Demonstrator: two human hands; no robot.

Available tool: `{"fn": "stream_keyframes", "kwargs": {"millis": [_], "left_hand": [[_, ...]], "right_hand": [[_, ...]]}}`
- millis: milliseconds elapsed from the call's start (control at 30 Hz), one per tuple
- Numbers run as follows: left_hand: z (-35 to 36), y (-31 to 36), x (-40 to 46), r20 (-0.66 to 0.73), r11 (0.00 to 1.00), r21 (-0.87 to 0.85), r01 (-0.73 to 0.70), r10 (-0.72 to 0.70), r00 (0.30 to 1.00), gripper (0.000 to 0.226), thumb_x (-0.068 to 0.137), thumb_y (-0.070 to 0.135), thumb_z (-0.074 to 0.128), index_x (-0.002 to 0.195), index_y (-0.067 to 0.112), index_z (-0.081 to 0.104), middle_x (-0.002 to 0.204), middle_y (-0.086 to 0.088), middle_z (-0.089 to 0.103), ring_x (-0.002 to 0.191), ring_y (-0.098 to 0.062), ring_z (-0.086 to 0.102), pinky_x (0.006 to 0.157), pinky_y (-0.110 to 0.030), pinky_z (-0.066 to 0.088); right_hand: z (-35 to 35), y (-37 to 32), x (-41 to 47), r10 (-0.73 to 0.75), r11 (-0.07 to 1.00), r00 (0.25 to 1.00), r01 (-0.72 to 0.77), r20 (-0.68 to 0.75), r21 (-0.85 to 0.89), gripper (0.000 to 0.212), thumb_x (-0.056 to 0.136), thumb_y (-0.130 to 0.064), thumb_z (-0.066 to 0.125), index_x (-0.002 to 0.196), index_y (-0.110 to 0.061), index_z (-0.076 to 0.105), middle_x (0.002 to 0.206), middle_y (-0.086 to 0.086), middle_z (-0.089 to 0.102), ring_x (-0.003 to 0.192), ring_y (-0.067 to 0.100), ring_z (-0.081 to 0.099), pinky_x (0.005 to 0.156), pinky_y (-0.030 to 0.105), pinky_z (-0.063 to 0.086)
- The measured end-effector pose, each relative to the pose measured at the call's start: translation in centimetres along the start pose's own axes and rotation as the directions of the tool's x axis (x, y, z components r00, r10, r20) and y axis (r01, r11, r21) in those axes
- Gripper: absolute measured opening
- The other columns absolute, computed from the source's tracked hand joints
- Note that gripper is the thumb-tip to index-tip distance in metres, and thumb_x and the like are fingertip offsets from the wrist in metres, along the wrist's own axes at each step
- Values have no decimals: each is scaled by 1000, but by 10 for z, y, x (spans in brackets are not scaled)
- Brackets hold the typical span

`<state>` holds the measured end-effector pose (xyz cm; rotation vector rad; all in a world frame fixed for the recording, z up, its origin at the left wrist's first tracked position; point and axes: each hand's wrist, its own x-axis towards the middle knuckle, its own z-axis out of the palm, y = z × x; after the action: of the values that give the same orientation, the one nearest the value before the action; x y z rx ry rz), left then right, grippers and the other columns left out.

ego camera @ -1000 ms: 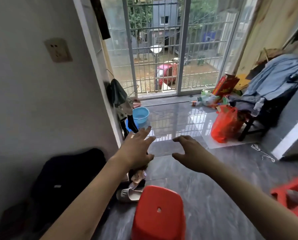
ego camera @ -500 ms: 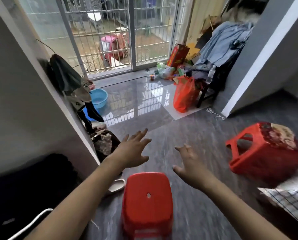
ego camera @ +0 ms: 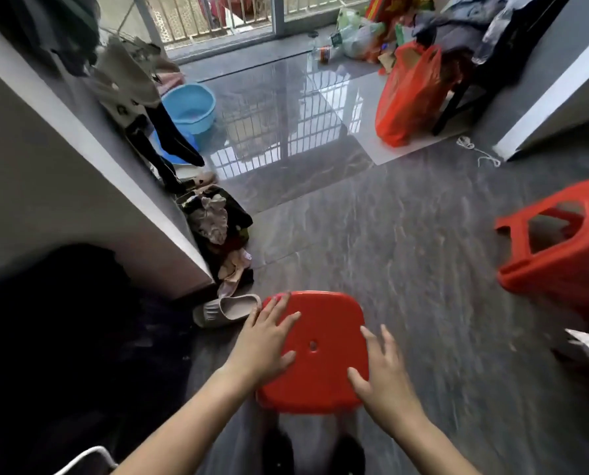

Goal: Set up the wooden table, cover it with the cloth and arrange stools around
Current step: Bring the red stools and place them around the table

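to the left of the left hand (ego camera: 263, 341) a beige slipper (ego camera: 225, 309) lay on the grey floor (ego camera: 406, 269), just beside the hand's outer fingers. that hand's grip was released, fingers straight and spread over the left edge of the red stool (ego camera: 315, 351), seemingly touching the seat, though contact could not be told for sure. the stool stood upright between the two hands, directly below them, a small hole at the seat's centre. the right hand (ego camera: 382, 375) was likewise released, fingers spread over the seat's right edge. well off to the right of it a second red stool (ego camera: 560, 248) lay tipped on its side. the stool looked like moulded plastic: probably light, stiff and a little slick on top, so the likeliest hold was under the seat's rim on both sides rather than on the flat surface.
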<state>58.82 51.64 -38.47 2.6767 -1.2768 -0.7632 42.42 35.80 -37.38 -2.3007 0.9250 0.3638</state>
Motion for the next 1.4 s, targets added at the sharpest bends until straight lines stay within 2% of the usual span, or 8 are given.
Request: {"fn": "stream_keyframes", "kwargs": {"millis": [333,500,633,700,967,1133,1267,1400], "left_hand": [[162,-34,51,111,966,-136,219,-205,973,74,87,49,62,150,30,29,163,2,-10,150,-29,0,120,-45,15],[200,-42,59,-109,950,-236,205,-236,966,62,74,43,76,130,31,52,160,4,21,145,-25,15,114,-50,29],[216,-45,57,-92,878,-358,316,-370,924,59,75,42,77,125,46,47,161,4,-9,147,-31,-12,115,-57,3],[215,-43,58,-6,812,-461,358,-406,914,58,78,35,77,126,46,46,159,9,-20,146,-37,-17,113,-62,7],[205,-38,57,-39,745,-555,369,-467,884,82,68,34,85,133,47,36,157,11,-12,145,-31,10,112,-53,31],[209,-39,50,107,518,-706,483,-596,796,110,65,39,86,144,53,10,153,-10,14,133,-32,41,106,-43,37],[212,-37,47,102,516,-724,459,-577,810,108,70,39,84,146,53,8,145,-9,24,129,-28,42,107,-43,37],[209,-37,46,111,535,-701,472,-572,813,99,72,41,81,143,55,15,140,-6,27,122,-29,48,101,-43,41]], "right_hand": [[110,58,90,25,993,997,-16,80,-114,76,92,-49,57,154,-24,21,160,19,6,146,35,16,115,45,27],[145,84,128,-14,967,998,28,59,-252,98,79,-58,68,155,-24,15,157,21,6,139,39,15,112,53,31],[160,100,125,-71,970,997,61,-32,-235,100,72,-58,74,153,-29,23,157,16,13,135,37,19,109,54,33],[159,103,125,-77,972,996,68,-36,-223,100,72,-59,74,153,-31,23,157,14,13,135,36,18,109,54,33],[153,98,127,-41,974,999,36,-20,-222,101,73,-64,71,153,-37,16,157,10,4,137,30,11,108,52,35],[156,99,127,-27,978,999,23,-17,-206,100,75,-64,68,153,-40,10,158,15,-6,140,33,9,111,53,29],[158,100,126,17,980,1000,-18,-10,-196,100,76,-65,67,151,-47,3,157,18,-13,145,37,0,114,54,21],[158,102,122,45,998,998,-43,52,-44,100,79,-56,71,148,-56,-1,158,8,-21,142,42,12,103,57,39]]}}
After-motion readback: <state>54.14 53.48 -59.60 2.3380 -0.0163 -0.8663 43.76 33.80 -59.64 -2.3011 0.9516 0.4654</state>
